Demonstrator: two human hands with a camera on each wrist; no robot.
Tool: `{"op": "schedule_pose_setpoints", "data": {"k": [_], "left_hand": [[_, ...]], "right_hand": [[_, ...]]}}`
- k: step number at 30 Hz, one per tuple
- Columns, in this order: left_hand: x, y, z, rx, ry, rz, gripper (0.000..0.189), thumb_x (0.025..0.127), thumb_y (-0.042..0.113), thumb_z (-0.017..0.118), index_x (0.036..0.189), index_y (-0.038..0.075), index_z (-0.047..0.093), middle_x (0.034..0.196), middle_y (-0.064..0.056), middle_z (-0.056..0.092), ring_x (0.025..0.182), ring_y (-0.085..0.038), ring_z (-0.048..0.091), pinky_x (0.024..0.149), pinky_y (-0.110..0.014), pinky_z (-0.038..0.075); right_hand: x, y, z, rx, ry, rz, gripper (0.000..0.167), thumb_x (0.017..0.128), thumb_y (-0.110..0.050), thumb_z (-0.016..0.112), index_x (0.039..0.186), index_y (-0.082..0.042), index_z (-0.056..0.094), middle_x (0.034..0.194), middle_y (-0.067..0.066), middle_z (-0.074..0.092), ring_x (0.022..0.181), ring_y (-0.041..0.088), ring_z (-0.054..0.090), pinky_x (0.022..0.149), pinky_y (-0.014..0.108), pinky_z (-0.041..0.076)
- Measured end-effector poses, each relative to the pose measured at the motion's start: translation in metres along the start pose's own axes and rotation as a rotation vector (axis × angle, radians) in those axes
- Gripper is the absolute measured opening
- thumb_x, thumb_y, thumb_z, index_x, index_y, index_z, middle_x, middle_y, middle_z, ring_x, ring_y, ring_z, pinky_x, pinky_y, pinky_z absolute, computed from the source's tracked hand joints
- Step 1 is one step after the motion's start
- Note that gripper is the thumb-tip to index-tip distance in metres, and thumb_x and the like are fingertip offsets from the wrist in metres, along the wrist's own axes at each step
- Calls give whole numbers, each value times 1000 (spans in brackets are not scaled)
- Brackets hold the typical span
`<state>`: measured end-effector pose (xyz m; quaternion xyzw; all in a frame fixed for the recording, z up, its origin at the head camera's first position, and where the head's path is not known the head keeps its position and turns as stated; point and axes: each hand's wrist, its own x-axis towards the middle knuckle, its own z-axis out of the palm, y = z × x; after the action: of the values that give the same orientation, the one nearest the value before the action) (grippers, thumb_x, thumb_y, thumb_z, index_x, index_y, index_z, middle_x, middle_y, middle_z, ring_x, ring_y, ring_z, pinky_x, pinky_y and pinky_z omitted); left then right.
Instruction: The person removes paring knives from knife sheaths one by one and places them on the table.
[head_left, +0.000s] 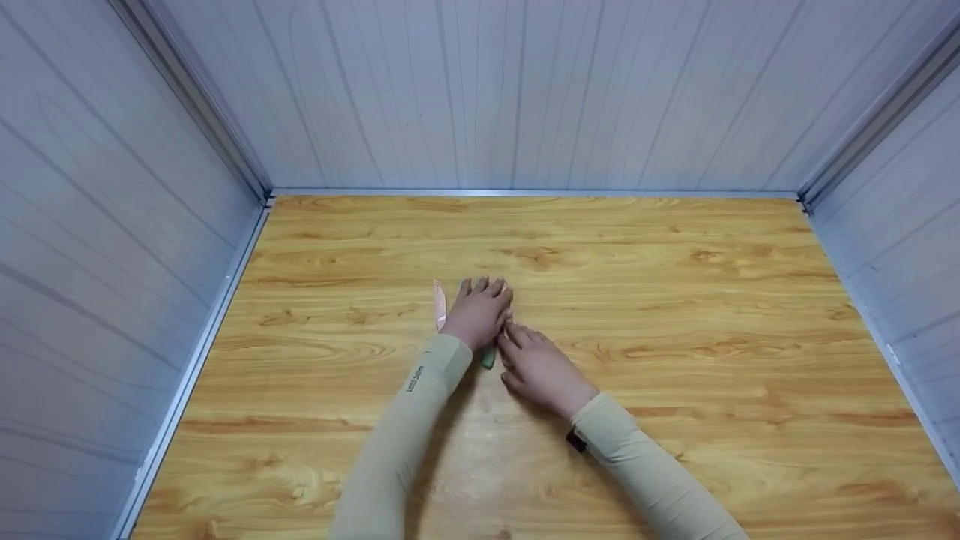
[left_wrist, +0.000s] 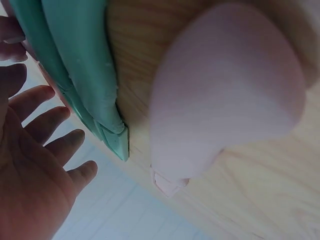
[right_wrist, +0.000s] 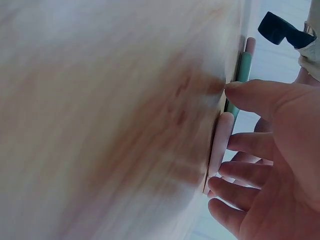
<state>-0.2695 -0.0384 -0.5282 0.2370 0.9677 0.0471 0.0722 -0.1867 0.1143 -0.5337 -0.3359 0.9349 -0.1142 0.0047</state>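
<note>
My left hand [head_left: 478, 313] lies palm down over flat pink and green pieces at the middle of the table. Its fingers [left_wrist: 44, 112] are spread and fairly straight, beside a long green piece [left_wrist: 82, 65] with an angled tip. A smooth pink rounded piece [left_wrist: 220, 90] is close to the left wrist camera. In the head view, a narrow pink blade-shaped piece [head_left: 439, 304] sticks out left of that hand, and a green end [head_left: 488, 355] shows below it. My right hand [head_left: 544, 369] rests to the right, its extended fingers by a pink edge [right_wrist: 221, 142]. Both hands hide much of the pieces.
The wood-grain table [head_left: 675, 337] is bounded by a pale panel wall [head_left: 480, 97] at the back and panels at both sides. A small black device [right_wrist: 275, 29] shows near a sleeve in the right wrist view.
</note>
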Motion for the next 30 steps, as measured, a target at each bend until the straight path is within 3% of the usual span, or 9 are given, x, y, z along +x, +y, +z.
{"op": "schedule_pose_setpoints", "data": {"k": [13, 19, 24, 30], "left_hand": [[-4, 0, 0, -19, 44, 18, 43, 103, 31, 42, 143, 17, 45, 149, -7, 38, 139, -32, 27, 113, -52, 16], [-3, 0, 0, -28, 45, 19, 42, 103, 30, 42, 143, 17, 45, 149, -7, 38, 138, -33, 28, 112, -53, 16], [-2, 0, -1, -31, 47, 24, 40, 104, 27, 40, 142, 17, 47, 148, -7, 40, 138, -32, 29, 112, -54, 16], [-2, 1, -5, -27, 42, 37, 41, 102, 19, 40, 142, 16, 46, 147, -8, 40, 138, -32, 29, 113, -53, 15]], "right_hand": [[10, 1, 4, -71, 103, -55, 56, 88, -14, 63, 137, 6, 44, 137, 22, 45, 113, 31, 55, 92, 40, 48], [12, -1, 3, -124, 130, -85, 49, 90, -11, 59, 132, 11, 48, 134, 28, 47, 112, 32, 56, 87, 37, 52], [14, -2, 4, -83, 158, -63, 42, 90, -7, 57, 127, 11, 52, 128, 31, 51, 107, 33, 59, 78, 38, 55], [14, -1, -3, -13, 143, -28, 46, 91, -6, 57, 132, 11, 48, 129, 29, 51, 106, 33, 60, 82, 39, 54]]}}
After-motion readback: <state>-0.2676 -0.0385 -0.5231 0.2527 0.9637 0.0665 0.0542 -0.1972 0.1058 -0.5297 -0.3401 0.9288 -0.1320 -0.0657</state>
